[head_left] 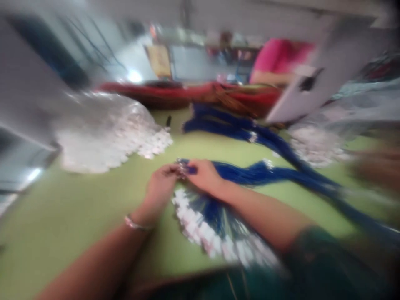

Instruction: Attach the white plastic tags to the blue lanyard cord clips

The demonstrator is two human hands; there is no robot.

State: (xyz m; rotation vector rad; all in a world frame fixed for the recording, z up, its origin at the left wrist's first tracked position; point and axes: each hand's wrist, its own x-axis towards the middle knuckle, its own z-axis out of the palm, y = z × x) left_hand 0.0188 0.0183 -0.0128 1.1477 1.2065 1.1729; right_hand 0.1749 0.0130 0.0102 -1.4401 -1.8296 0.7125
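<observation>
At the middle of the table, my right hand [204, 175] is closed around the left end of a bundle of blue wires [243, 173]. My left hand [161, 185], with a bracelet at its wrist, pinches at the tips of the same bundle, where small shiny ends show. Blur hides exactly what the left fingers grip. Below my hands, blue wires with white connectors [200, 231] spread in a fan near the table's front edge, partly under my right forearm. Behind lies a second bundle of blue wires [225, 125], stretching off to the right.
A clear plastic bag [125, 104] spills white connector pieces on the green table [78, 200] at the left. More white pieces [315, 143] lie in a heap at the right. A person in a pink top [275, 60] is at the back; a blurred arm [381, 164] shows far right.
</observation>
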